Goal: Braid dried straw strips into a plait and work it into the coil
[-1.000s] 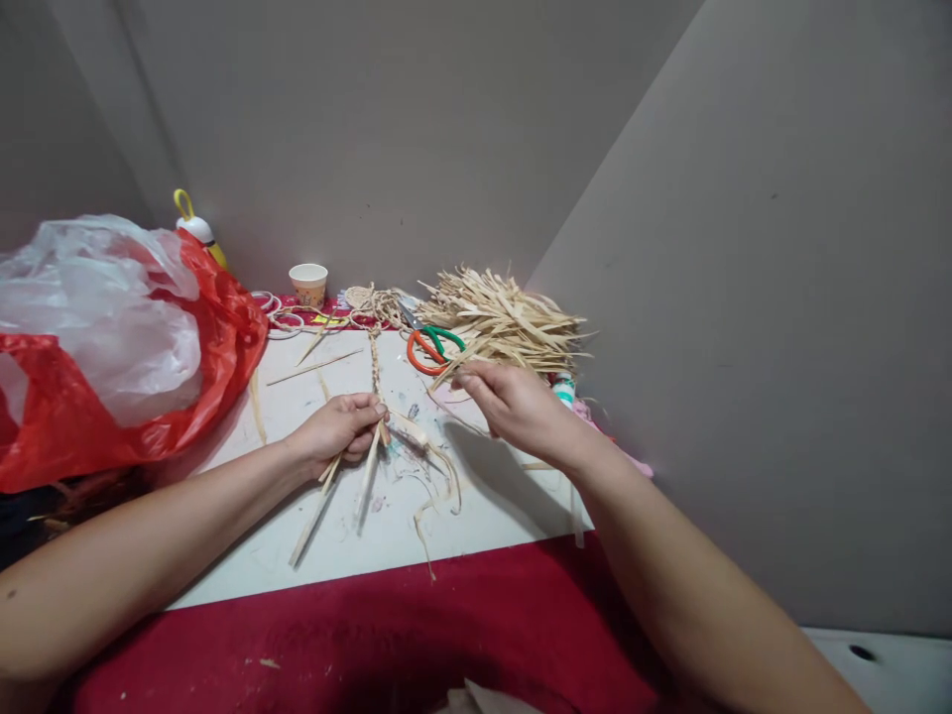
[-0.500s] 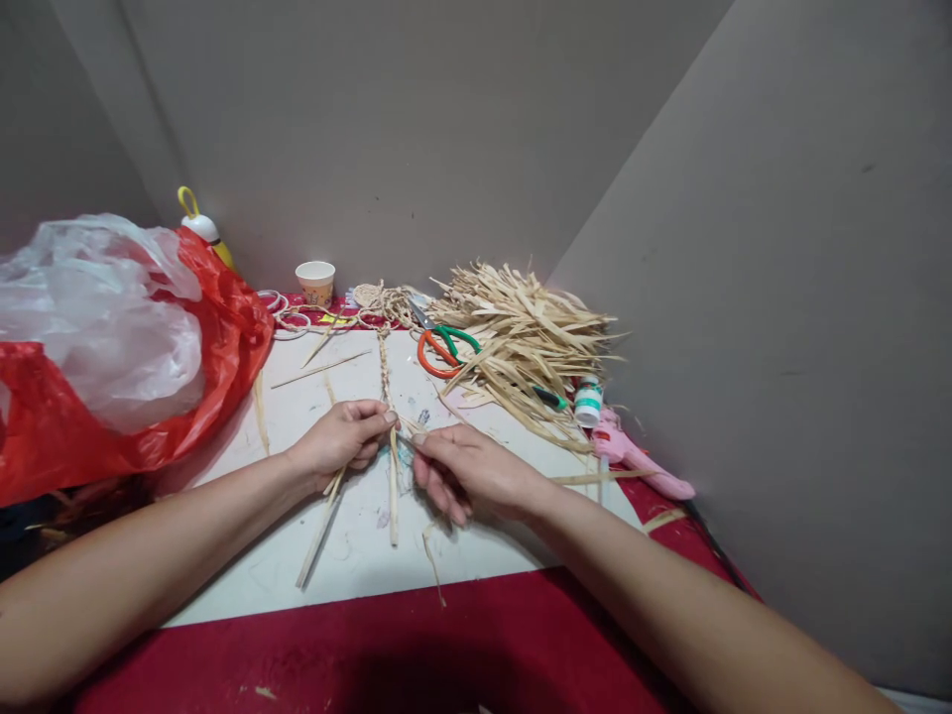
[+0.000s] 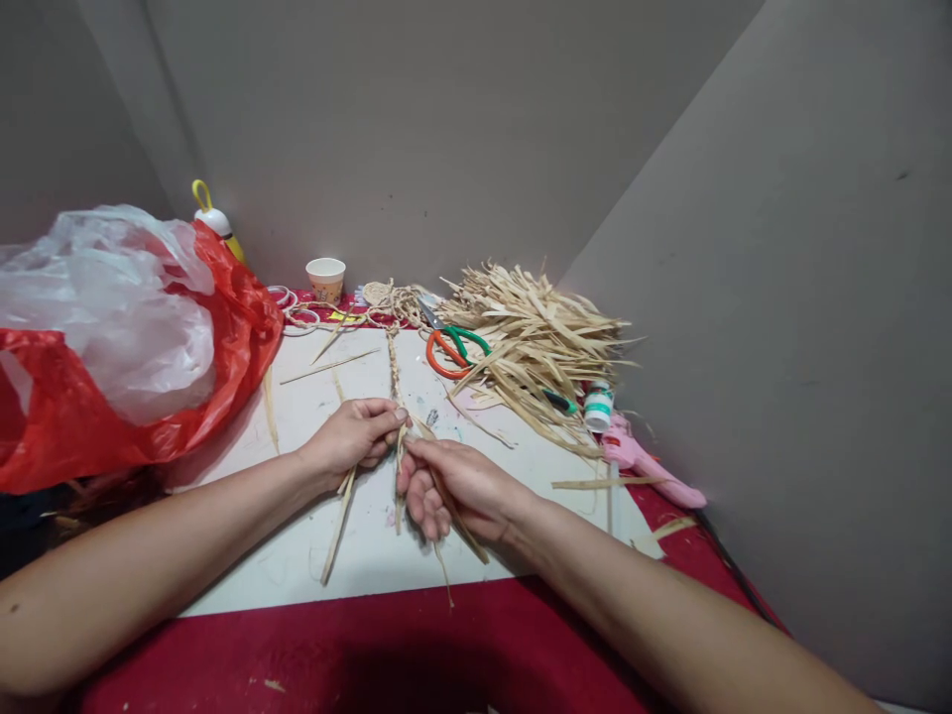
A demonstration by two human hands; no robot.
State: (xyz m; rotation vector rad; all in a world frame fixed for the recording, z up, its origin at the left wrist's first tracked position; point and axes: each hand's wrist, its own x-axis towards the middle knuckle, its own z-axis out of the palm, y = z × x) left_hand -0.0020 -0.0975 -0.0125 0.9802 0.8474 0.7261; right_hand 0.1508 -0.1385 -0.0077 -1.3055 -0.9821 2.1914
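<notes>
A thin braid of pale dried straw (image 3: 394,365) runs down the white board (image 3: 253,555) toward me. My left hand (image 3: 361,436) pinches the braid's near end between thumb and forefinger, and a loose strand hangs below it toward the board's front. Just to the right, my right hand (image 3: 453,481) is closed with thumb and forefinger on a straw strand (image 3: 403,451) close to that end. Another strand (image 3: 465,531) passes beside the right palm and sticks out under the hand. The right hand's lower fingers are loosely curled.
Behind the hands lie red-and-green-handled scissors (image 3: 448,352) and a large heap of straw strips (image 3: 535,327). A small white bottle (image 3: 598,407) and a pink glue gun (image 3: 647,461) are at right. A red plastic bag (image 3: 245,337) fills the left; a paper cup (image 3: 325,281) stands behind.
My right hand has moved slightly left and down, closer to the left hand. A strand now lies along its palm side. The whole view has shifted a little.
</notes>
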